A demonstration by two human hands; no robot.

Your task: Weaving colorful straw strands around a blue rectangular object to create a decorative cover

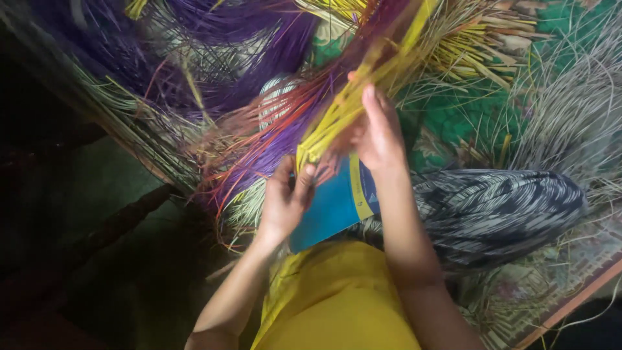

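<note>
My left hand (285, 198) pinches the near ends of a bundle of yellow straw strips (343, 107) between thumb and fingers. My right hand (376, 133) cups the same bundle a little farther up, fingers wrapped round it. Red and purple strips (272, 139) fan out to the left under the yellow ones. A blue card with a yellow band (334, 207) lies on my lap just below both hands.
Heaps of purple strips (220, 39) lie at the top left, yellow strips (479, 39) at the top right, pale grey ones (576, 110) at the right. A green patterned mat (466, 116) covers the floor. My patterned trouser leg (499, 207) stretches right.
</note>
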